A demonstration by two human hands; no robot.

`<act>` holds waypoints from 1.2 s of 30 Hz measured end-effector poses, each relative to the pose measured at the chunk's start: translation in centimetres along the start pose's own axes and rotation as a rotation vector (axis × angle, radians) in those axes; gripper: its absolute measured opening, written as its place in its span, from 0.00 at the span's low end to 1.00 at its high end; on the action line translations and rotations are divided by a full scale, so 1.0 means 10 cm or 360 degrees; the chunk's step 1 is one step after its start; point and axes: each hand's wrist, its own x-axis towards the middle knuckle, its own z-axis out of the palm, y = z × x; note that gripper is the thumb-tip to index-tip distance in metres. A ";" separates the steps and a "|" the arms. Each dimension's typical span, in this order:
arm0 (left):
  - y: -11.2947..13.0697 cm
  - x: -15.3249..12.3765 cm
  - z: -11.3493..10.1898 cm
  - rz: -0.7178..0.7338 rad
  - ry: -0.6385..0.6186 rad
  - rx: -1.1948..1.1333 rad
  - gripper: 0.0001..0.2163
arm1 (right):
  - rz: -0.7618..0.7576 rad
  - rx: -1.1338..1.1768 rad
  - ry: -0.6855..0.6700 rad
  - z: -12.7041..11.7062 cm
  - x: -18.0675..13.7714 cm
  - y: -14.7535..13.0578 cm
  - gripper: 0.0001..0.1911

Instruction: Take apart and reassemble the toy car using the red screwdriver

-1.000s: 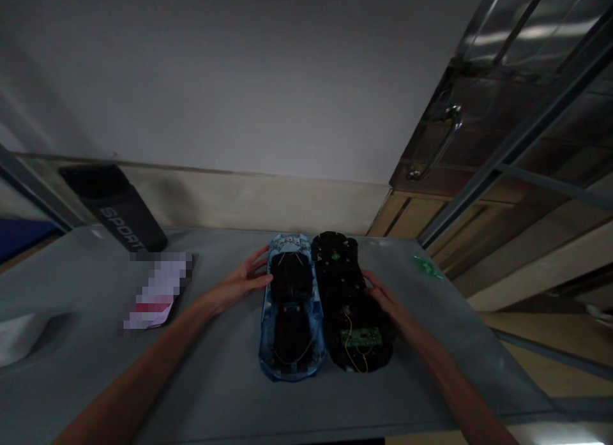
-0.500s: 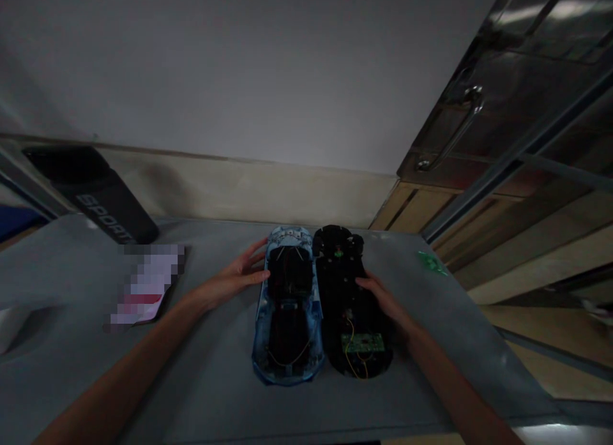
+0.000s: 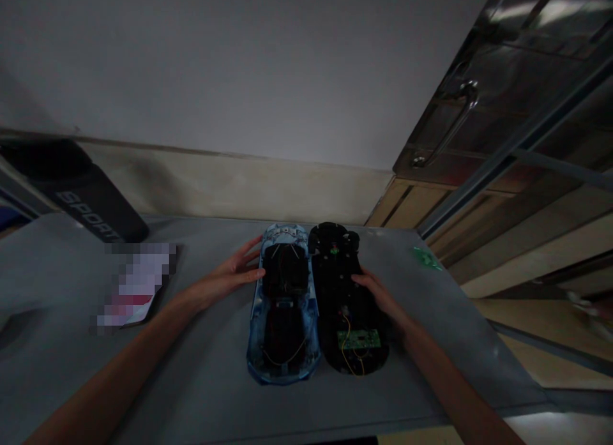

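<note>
Grey tabletop (image 3: 191, 394) is filling the near view, w/ our two bare forearms reaching in over its front edge. Closest to us, the near ends of two car halves are lying side by side, touching along their length. A blue body shell (image 3: 283, 330) is on the L, turned inside-up. A black chassis (image 3: 345, 292) is on the R, w/ a green PCB (image 3: 359, 338) and thin yellow wires (image 3: 347, 359) showing at its near end.

We are steadying both approx. mid-length. Our left hand (image 3: 225, 280) is resting against the shell's outer side, fingers apart and stretched, tips touching the rim, clamping nothing. Our right hand (image 3: 383, 298) is lying on the chassis's outer edge, fingers close together over the top. Whether the thumb is hooking under, we can't tell.

As we're reading it, the work in hand is holding the halves parallel, not joined. Any shifting of either half is calling for a light edge grip and slack in the wires, esp. by the PCB.

Further out on the L, a blurred-out flat item (image 3: 134, 285) is lying apart from the shell. A small green scrap (image 3: 426, 258) is sitting well apart on the R. Neither is blocking the halves. A dark bottle (image 3: 90, 209) marked SPORT is showing at the far L. Beyond it, a pale wall (image 3: 268, 81) and a metal door (image 3: 527, 62) w/ a curved handle (image 3: 447, 122) are closing the scene.
</note>
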 end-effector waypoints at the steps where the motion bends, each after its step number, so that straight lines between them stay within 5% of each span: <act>1: 0.00 0.00 0.00 0.0002 0.0005 0.0002 0.44 | -0.0011 0.0002 -0.0011 -0.01 0.01 0.01 0.23; 36: 0.02 0.00 0.02 -0.0010 0.0017 0.0036 0.44 | -0.0005 -0.0013 0.0016 -0.02 -0.01 0.02 0.23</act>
